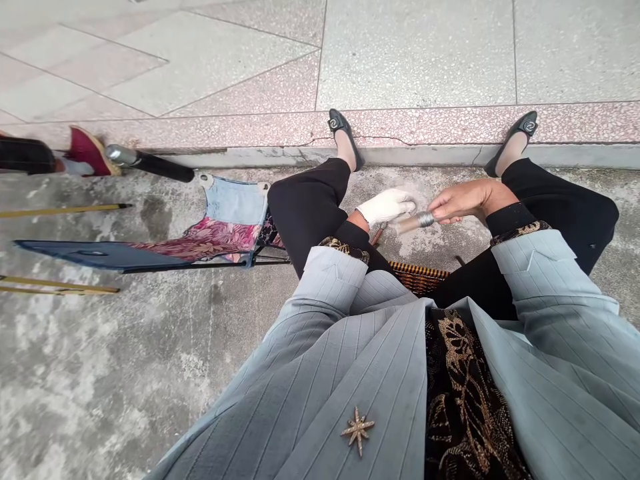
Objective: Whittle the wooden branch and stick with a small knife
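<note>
My left hand (391,205), in a white glove, is held over the ground between my knees with its fingers curled. A small reddish-brown piece (379,233) shows just below it; what these fingers hold is hidden. My right hand (467,199) is bare, and its thumb and fingers grip one end of a pale tan spool (409,225) wound with silvery wire or thread near that end. Tilted slightly, the spool points toward the gloved hand. Whether the glove touches it I cannot tell.
A woven wicker seat edge (419,277) shows beneath me. Left of my knee stands a folding chair (220,233) with floral and denim cloth. Beyond it are a dark tube with a silvery end (150,163), yellow poles (65,211) and another person's red shoe (91,152). A tiled step edge (425,157) runs ahead.
</note>
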A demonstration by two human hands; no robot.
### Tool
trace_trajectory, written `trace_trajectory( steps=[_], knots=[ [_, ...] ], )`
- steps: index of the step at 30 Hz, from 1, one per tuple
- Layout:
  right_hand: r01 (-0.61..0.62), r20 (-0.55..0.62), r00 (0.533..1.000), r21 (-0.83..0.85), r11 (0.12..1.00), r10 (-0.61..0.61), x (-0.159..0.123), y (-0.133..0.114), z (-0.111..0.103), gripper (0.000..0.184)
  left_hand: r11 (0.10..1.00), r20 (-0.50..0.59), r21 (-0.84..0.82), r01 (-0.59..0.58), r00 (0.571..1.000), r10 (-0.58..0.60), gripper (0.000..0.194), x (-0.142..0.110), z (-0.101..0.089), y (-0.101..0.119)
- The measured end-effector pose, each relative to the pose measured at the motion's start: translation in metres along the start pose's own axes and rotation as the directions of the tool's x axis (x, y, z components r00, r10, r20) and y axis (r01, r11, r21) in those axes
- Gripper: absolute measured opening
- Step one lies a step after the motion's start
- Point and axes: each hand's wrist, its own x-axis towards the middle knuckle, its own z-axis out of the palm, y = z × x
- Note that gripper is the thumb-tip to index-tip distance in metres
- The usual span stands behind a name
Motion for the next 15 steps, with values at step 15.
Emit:
trace_trajectory(
  steps=[15],
  knots=[
    [-0.323,-0.675,0.708,-0.047,0.945,0.208,0.013,-0.002,-0.007,0.044,0.994,0.185,0.077,-0.078,0.981,0.063,0.016,-0.001,0.002,0.006]
  ],
)
